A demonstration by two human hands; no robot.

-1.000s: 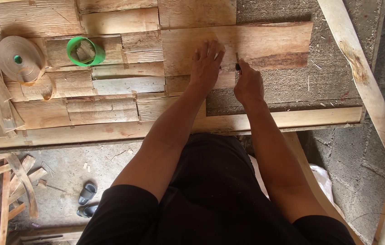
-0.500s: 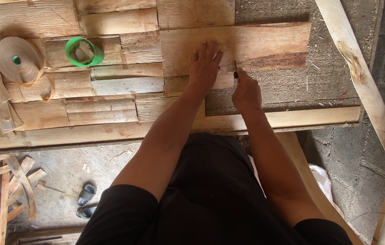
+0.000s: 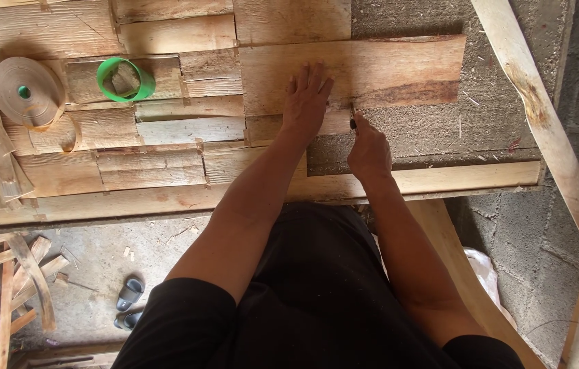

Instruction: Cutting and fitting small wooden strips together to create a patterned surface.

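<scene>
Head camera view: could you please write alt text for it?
Seen from above, a left hand presses a thin wooden veneer sheet flat while the right hand holds a small dark tool at its edge.

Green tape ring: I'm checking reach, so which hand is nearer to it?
Left. The left hand lies flat on the veneer sheet, right of the green tape ring; the right hand is farther right.

Black short-sleeved shirt, bare forearms, black trousers
</scene>
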